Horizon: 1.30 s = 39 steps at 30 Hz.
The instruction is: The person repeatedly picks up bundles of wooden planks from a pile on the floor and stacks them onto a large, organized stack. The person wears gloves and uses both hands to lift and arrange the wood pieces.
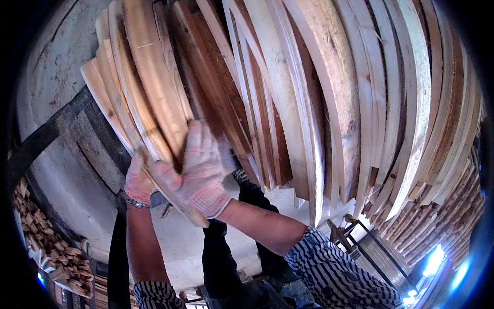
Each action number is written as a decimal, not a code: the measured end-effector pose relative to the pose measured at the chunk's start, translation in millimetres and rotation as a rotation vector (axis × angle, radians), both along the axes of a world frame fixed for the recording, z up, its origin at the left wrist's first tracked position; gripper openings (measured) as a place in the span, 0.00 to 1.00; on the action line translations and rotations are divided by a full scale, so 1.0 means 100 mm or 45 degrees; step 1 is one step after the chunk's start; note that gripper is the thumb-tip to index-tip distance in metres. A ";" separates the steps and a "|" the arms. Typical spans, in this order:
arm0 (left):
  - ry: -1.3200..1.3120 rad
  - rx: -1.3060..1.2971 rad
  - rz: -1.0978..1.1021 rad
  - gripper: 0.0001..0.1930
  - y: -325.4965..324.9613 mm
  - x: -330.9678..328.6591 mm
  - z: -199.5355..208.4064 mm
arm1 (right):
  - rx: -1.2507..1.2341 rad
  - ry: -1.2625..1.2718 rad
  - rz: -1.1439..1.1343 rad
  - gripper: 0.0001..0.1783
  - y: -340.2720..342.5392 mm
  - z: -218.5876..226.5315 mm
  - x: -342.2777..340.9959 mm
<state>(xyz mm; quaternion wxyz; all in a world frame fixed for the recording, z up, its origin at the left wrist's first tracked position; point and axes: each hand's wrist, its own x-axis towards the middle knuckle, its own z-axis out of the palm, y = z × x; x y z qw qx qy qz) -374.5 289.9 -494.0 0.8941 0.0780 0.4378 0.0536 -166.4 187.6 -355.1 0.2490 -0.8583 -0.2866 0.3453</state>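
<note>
Both my hands wear pale, pinkish work gloves. At left, a bundle of long wooden boards (pixel 158 77) slants upward from my hands. My left hand (pixel 139 177) is closed round the bundle's lower left edge, its thumb on the wood. My right hand (pixel 200 175) lies over the near ends of the boards, with thumb and fingers on either side of them; its fingertips reach up along the wood. One narrow board (pixel 177 202) sticks out below, between my hands. The right hand's outer edge is slightly blurred.
A wide row of boards (pixel 334 87) fills the middle and right, their near ends uneven. A dark strap or bar (pixel 49 131) runs by a pale surface (pixel 56 72) at left. Cut wood (pixel 56 252) is stacked lower left. A metal-framed cart (pixel 373 252) stands lower right.
</note>
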 end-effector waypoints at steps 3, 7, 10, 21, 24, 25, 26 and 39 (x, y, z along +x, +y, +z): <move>0.392 0.756 -0.187 0.40 -0.02 0.14 0.48 | 0.135 0.096 0.009 0.53 0.06 -0.10 -0.35; 0.258 0.352 -0.008 0.38 0.31 -0.63 0.39 | 0.211 0.352 0.028 0.53 0.00 -0.13 -0.37; 0.347 0.479 -0.119 0.40 0.32 -0.83 0.23 | 0.038 0.918 -0.227 0.53 0.16 -0.36 -0.09; 0.788 0.815 -0.282 0.18 -0.47 -0.28 1.60 | 0.387 1.296 -0.237 0.66 -0.20 0.21 -0.09; 0.744 0.790 -0.511 0.22 -1.03 -0.39 2.29 | 0.130 1.519 -0.304 0.63 -0.78 0.77 -0.15; 0.707 0.727 -0.505 0.24 -1.22 -0.37 2.57 | 0.144 1.512 -0.313 0.63 -0.97 1.08 -0.16; 0.673 0.674 -0.495 0.26 -1.41 -0.35 2.86 | 0.124 1.531 -0.313 0.60 -1.22 1.31 -0.20; 0.159 0.932 -0.045 0.48 -1.85 -0.05 5.81 | 0.781 1.261 0.015 0.70 -1.84 4.48 0.21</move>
